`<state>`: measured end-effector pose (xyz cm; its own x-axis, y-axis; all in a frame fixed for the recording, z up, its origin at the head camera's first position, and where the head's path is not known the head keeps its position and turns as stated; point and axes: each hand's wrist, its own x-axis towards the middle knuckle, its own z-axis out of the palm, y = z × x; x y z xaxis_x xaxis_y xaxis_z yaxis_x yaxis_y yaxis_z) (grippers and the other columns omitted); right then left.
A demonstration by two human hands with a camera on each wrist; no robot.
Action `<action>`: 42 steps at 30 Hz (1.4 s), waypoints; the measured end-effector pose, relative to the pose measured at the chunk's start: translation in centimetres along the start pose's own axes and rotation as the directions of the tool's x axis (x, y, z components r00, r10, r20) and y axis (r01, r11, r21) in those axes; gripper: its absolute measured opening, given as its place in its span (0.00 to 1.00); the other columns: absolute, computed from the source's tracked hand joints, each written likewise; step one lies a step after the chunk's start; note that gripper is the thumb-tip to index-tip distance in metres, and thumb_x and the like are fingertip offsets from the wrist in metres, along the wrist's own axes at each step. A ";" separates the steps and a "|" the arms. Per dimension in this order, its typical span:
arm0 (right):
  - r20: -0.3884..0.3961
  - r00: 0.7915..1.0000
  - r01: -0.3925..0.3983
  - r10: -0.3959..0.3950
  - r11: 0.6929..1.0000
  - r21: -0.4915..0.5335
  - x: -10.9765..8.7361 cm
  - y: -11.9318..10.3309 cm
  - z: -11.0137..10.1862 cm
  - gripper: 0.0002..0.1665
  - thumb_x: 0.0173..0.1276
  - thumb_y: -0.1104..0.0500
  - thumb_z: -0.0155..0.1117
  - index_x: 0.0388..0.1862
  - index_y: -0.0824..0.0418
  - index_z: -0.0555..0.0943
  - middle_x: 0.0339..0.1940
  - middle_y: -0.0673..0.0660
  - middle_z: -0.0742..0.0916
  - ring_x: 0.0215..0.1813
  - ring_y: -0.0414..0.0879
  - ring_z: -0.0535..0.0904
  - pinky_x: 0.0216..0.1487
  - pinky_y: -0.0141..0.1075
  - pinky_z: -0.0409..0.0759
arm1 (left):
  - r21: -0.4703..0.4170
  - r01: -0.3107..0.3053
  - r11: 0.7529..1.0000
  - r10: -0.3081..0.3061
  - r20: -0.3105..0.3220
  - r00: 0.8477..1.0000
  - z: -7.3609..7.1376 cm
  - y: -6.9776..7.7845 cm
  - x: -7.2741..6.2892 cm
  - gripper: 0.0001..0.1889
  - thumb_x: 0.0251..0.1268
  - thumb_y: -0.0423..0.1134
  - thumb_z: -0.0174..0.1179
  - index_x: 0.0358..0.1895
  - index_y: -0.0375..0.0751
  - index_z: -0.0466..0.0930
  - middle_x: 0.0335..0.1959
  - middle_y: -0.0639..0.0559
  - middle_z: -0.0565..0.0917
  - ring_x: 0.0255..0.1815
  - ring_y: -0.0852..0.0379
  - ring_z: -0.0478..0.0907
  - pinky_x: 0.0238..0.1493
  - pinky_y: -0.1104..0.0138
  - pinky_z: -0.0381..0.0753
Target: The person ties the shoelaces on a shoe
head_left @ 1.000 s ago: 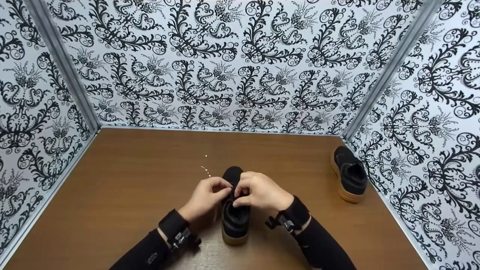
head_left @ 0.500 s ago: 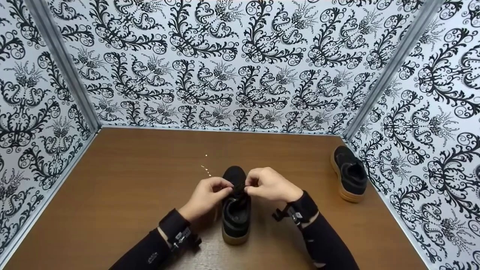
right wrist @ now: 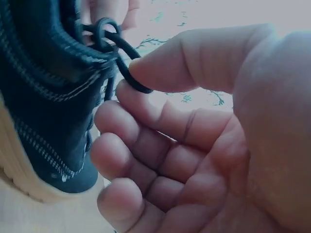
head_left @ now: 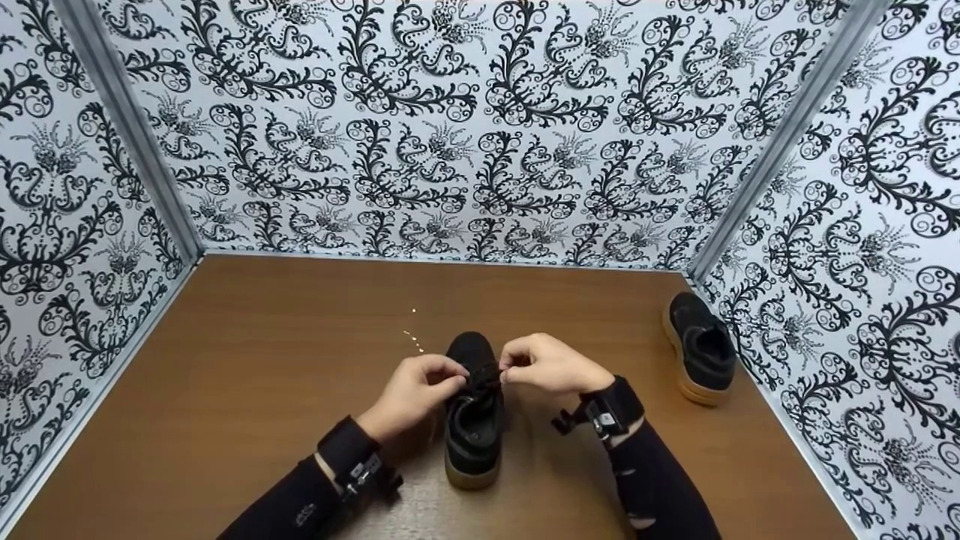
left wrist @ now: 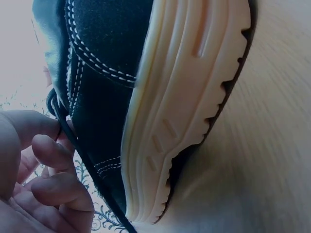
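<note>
A black lace-up shoe with a tan gum sole and pale stitching stands on the table, its toe pointing away from me. My left hand is at the left of its lacing, thumb and index finger pinching the black lace; a loose lace strand hangs past the fingers in the left wrist view. On the other side, my right hand pinches a lace loop between thumb and index finger, other fingers loosely curled. In the right wrist view, the lace crosses in a small loose knot above the tongue.
A matching black shoe with a tan sole stands at the right, close to the patterned side wall. The brown wooden table ends at a patterned back wall. Small light spots show beyond the near shoe's toe.
My right hand has moved from over the lacing out to the right, drawing the lace with it. The left hand and both shoes have stayed in place.
</note>
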<state>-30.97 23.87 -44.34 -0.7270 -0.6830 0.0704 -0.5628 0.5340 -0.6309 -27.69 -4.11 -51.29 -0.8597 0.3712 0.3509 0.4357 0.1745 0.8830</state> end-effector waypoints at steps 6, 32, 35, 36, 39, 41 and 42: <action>0.021 0.999 -0.041 0.038 0.991 0.124 0.2 1.4 -0.3 0.04 0.71 0.59 0.72 0.36 0.54 0.92 0.27 0.45 0.85 0.29 0.39 0.76 0.33 0.32 0.72 | 0.018 0.004 1.000 -0.005 0.026 1.000 -0.4 0.5 0.1 0.03 0.76 0.33 0.72 0.45 0.41 0.95 0.40 0.52 0.93 0.38 0.63 0.84 0.42 0.72 0.82; 0.011 0.996 0.087 -0.092 0.966 0.245 0.7 2.5 0.0 0.02 0.71 0.65 0.73 0.37 0.62 0.91 0.49 0.52 0.91 0.51 0.45 0.86 0.50 0.36 0.82 | -0.065 0.065 0.996 -0.066 -0.015 0.998 -0.5 0.4 0.1 0.04 0.75 0.33 0.73 0.46 0.36 0.94 0.39 0.48 0.92 0.38 0.60 0.84 0.44 0.70 0.82; 0.016 0.997 0.066 -0.071 0.971 0.230 0.6 2.5 0.2 0.02 0.72 0.65 0.74 0.39 0.60 0.92 0.46 0.54 0.92 0.48 0.44 0.86 0.48 0.34 0.81 | -0.095 0.090 0.991 -0.093 -0.027 0.995 -0.3 0.6 0.0 0.05 0.75 0.33 0.72 0.47 0.35 0.93 0.39 0.47 0.92 0.39 0.60 0.84 0.44 0.70 0.81; 0.015 0.998 0.053 -0.058 0.971 0.233 0.6 2.4 0.2 0.03 0.72 0.65 0.74 0.40 0.59 0.93 0.43 0.55 0.92 0.45 0.44 0.85 0.45 0.33 0.81 | -0.097 0.094 0.991 -0.097 -0.030 0.995 -0.2 0.6 0.0 0.06 0.75 0.34 0.72 0.47 0.35 0.93 0.39 0.48 0.91 0.38 0.60 0.83 0.44 0.70 0.81; 0.012 1.000 0.020 -0.024 0.969 0.246 0.5 2.4 0.3 0.04 0.73 0.66 0.74 0.42 0.60 0.93 0.38 0.59 0.92 0.37 0.45 0.83 0.38 0.31 0.78 | -0.119 0.109 0.987 -0.113 -0.023 0.993 -0.1 0.7 0.0 0.08 0.76 0.35 0.73 0.49 0.32 0.92 0.38 0.48 0.91 0.35 0.61 0.82 0.40 0.71 0.80; 0.010 1.000 0.008 -0.012 0.966 0.258 0.5 2.4 0.3 0.04 0.73 0.67 0.74 0.42 0.61 0.93 0.36 0.62 0.91 0.35 0.47 0.83 0.35 0.30 0.77 | -0.156 0.126 0.980 -0.128 -0.002 0.992 -0.1 0.8 0.0 0.11 0.75 0.35 0.74 0.50 0.30 0.91 0.39 0.47 0.91 0.33 0.61 0.81 0.35 0.72 0.79; 0.011 1.000 0.004 -0.008 0.965 0.263 0.5 2.4 0.3 0.04 0.73 0.67 0.74 0.42 0.61 0.93 0.35 0.63 0.91 0.34 0.46 0.83 0.35 0.30 0.77 | -0.182 0.139 0.973 -0.139 0.013 0.990 -0.1 0.7 0.0 0.12 0.74 0.35 0.75 0.52 0.29 0.90 0.39 0.47 0.91 0.32 0.62 0.81 0.33 0.72 0.79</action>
<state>-32.55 24.69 -46.07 -0.7185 -0.6923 0.0668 -0.4428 0.3812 -0.8115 -27.42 -4.06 -50.60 -0.9083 0.3555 0.2205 0.2560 0.0557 0.9651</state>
